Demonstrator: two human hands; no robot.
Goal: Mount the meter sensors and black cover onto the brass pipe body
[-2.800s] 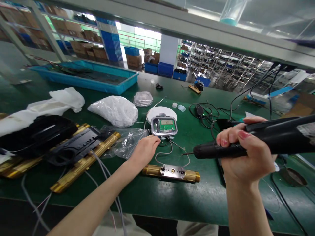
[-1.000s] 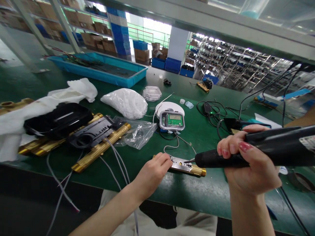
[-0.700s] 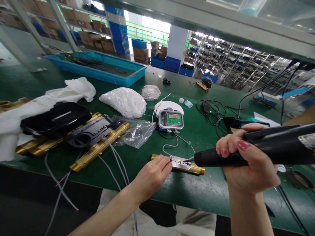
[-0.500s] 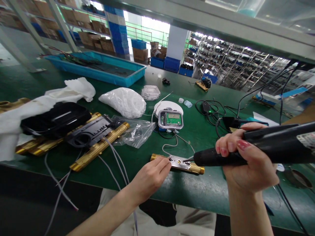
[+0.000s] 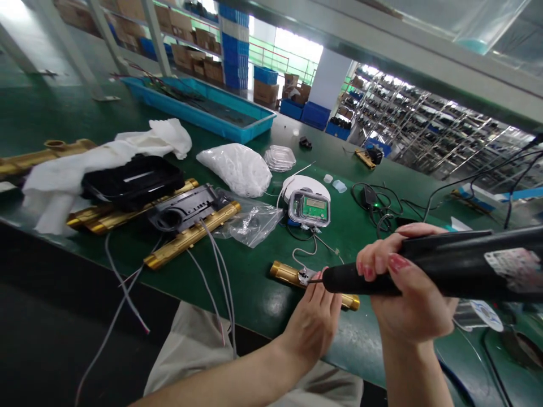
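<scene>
My right hand point(image 5: 411, 294) is wrapped round a black electric screwdriver point(image 5: 449, 263), held nearly level with its bit pointing left. The bit's tip is at the left end of a small metal plate point(image 5: 304, 276) on a brass pipe body point(image 5: 283, 272). My left hand point(image 5: 314, 319) grips that body from the front, its fingers over the plate and hiding most of it. Behind the body sits a clear-covered box with a green circuit board point(image 5: 314, 208); thin grey wires point(image 5: 303, 250) run from it toward the plate.
At left, more brass pipe bodies point(image 5: 193, 236) lie with a black housing point(image 5: 133, 180), white cloth point(image 5: 156, 138) and trailing cables. Behind are a plastic bag point(image 5: 237, 169), clear covers point(image 5: 280, 158) and a blue tray point(image 5: 250, 133). A coiled black cable point(image 5: 375, 206) lies at right.
My left hand has shifted right along the brass body, from its left end to over the plate. The screwdriver bit has moved from the plate's right end to its left end. The view has turned somewhat.
</scene>
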